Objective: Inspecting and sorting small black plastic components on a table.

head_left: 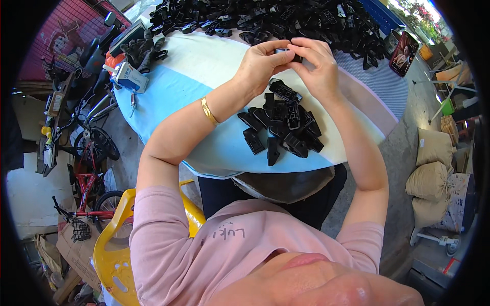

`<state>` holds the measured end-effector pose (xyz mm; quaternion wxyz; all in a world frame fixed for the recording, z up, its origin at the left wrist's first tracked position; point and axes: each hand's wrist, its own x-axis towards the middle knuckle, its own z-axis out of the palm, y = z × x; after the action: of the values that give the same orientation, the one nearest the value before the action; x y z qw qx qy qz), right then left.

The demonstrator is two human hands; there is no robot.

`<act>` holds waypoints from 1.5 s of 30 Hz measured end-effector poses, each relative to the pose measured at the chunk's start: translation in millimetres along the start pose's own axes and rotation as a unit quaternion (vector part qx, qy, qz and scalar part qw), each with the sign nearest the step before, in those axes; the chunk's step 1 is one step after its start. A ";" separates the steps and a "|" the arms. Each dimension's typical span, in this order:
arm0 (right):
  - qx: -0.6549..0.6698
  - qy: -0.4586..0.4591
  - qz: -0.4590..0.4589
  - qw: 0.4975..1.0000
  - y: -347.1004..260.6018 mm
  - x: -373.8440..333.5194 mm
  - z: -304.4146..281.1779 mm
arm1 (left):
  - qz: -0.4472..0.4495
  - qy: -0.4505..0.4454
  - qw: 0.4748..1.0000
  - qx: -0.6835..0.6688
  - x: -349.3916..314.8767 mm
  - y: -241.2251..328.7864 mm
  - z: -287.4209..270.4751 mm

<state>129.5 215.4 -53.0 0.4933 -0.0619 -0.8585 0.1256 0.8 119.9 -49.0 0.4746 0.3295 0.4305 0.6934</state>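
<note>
Over the far half of the cloth-covered table, my left hand and my right hand meet, fingertips together. Between them is a small black plastic part, mostly covered by the fingers. Both hands are closed on it. Below them, nearer to me, a small heap of black plastic parts lies on the blue and cream cloth. Beyond the hands spreads a much larger pile of similar black parts, reaching across the table's far side.
At the table's left are a blue-and-white carton and dark gloves. A phone stands upright at the right edge, near a blue crate. A yellow chair, a red bicycle and stuffed sacks surround me.
</note>
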 end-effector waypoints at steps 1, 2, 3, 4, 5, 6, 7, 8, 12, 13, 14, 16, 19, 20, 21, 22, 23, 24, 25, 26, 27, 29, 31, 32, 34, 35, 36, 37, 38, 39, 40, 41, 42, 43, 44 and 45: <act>-0.015 0.006 -0.008 1.000 -1.3 0.5 -0.5 | -0.002 -0.010 1.000 0.010 0.9 0.5 -1.0; -0.016 0.006 -0.007 1.000 -2.1 1.3 -1.9 | -0.004 -0.021 1.000 0.019 1.5 1.4 -1.9; -0.023 0.010 -0.016 1.000 -2.4 2.9 -1.8 | -0.004 -0.020 1.000 0.020 6.0 3.4 -7.7; -0.029 0.014 -0.024 0.999 -2.5 3.9 -1.3 | 0.020 -0.050 0.994 0.090 15.2 6.7 -18.1; -0.032 0.014 -0.023 0.999 -0.2 3.1 -4.4 | 0.045 -0.084 0.983 0.156 25.0 10.2 -26.4; -0.030 -0.047 0.033 0.998 3.8 1.2 -7.1 | 0.108 -0.069 0.966 0.223 31.0 20.4 -33.3; -0.026 -0.107 0.089 0.990 6.9 -0.4 -9.9 | 0.171 -0.053 0.941 0.288 36.7 33.1 -41.9; 0.053 -0.184 0.219 0.957 7.4 0.1 -12.4 | 0.171 0.013 0.906 0.387 40.1 45.2 -52.4; 0.110 -0.308 0.179 0.928 15.3 -5.3 -12.0 | -0.021 0.028 0.817 0.576 44.6 51.5 -84.5; 0.111 -0.308 0.176 0.928 17.4 -2.7 -12.0 | -0.024 0.041 0.802 0.595 46.0 43.9 -82.5; 0.083 -0.347 0.228 0.906 20.9 0.6 -16.1 | -0.039 0.039 0.786 0.615 48.2 37.8 -72.8; 0.059 -0.385 0.276 0.879 19.8 4.4 -11.9 | 0.050 0.046 0.739 0.671 41.7 19.1 -69.8; 0.084 -0.219 0.245 0.941 22.6 11.8 -1.6 | 0.109 0.043 0.712 0.693 40.3 14.0 -68.0; 0.047 -0.194 0.175 0.964 26.1 19.5 4.7 | 0.110 0.029 0.721 0.683 40.1 15.2 -69.8; 0.009 -0.168 0.104 0.980 30.3 27.7 11.7 | 0.112 0.014 0.731 0.674 39.8 16.3 -71.1; -0.046 -0.177 -0.003 0.983 37.0 37.4 20.0 | 0.113 0.014 0.731 0.672 40.3 18.0 -72.2; -0.046 -0.179 -0.004 0.983 41.6 45.0 32.0 | 0.102 0.001 0.748 0.655 40.1 20.7 -73.7; -0.093 -0.200 -0.032 0.975 43.5 50.9 43.8 | 0.093 -0.013 0.765 0.637 40.8 22.1 -74.3; -0.140 -0.220 -0.060 0.964 44.1 53.9 53.8 | 0.094 -0.014 0.767 0.635 41.6 22.9 -75.6; -0.138 -0.221 -0.063 0.963 36.5 60.8 64.7 | 0.026 -0.011 0.813 0.581 42.0 24.9 -80.5; -0.152 -0.300 0.026 0.941 28.4 69.1 72.8 | -0.039 -0.009 0.853 0.521 44.0 26.4 -83.2; -0.166 -0.374 0.114 0.905 22.3 76.8 83.1 | -0.049 0.010 0.888 0.457 49.2 26.1 -90.7; -0.202 -0.352 0.113 0.907 22.3 79.1 91.8 | -0.059 0.028 0.917 0.392 54.7 27.7 -99.3; -0.203 -0.354 0.112 0.906 22.0 78.9 93.6 | -0.065 0.040 0.914 0.398 54.9 30.7 -100.9; -0.241 -0.375 0.116 0.888 22.1 77.3 95.3 | -0.060 0.072 0.908 0.408 54.3 33.5 -101.8; -0.243 -0.375 0.118 0.887 23.4 73.7 95.0 | -0.059 0.070 0.909 0.407 52.8 35.9 -100.1; -0.254 -0.344 0.098 0.899 24.9 68.0 94.5 | -0.069 0.064 0.913 0.396 51.2 38.5 -99.4; -0.265 -0.312 0.079 0.909 27.0 63.4 92.8 | -0.079 0.057 0.917 0.386 50.6 40.2 -99.1; -0.255 -0.314 0.087 0.911 29.1 63.0 92.1 | -0.074 0.054 0.927 0.364 52.7 38.1 -101.2; -0.259 -0.311 0.089 0.910 33.5 60.7 90.2 | -0.072 0.049 0.927 0.364 54.7 37.0 -103.3; -0.227 -0.284 0.086 0.928 38.2 57.9 87.4 | -0.063 0.033 0.931 0.358 56.3 34.7 -104.7; -0.193 -0.257 0.085 0.943 34.2 57.5 83.5 | -0.058 0.016 0.934 0.352 52.6 34.4 -102.5; -0.145 -0.237 0.115 0.954 31.3 55.9 76.5 | -0.072 0.008 0.941 0.330 48.7 37.6 -97.7; -0.146 -0.236 0.120 0.953 27.2 51.8 69.4 | -0.074 0.003 0.941 0.331 49.8 34.9 -95.6; -0.032 -0.170 0.171 0.970 22.6 47.7 62.5 | -0.049 -0.026 0.956 0.287 49.1 32.8 -94.0; 0.084 -0.102 0.217 0.967 18.2 44.3 55.6 | -0.023 -0.053 0.969 0.242 48.4 31.1 -92.9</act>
<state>58.8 234.5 -48.0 0.3679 -0.1921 -0.8564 0.3070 -107.3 133.5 -56.7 0.4194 0.4608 0.5668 0.5390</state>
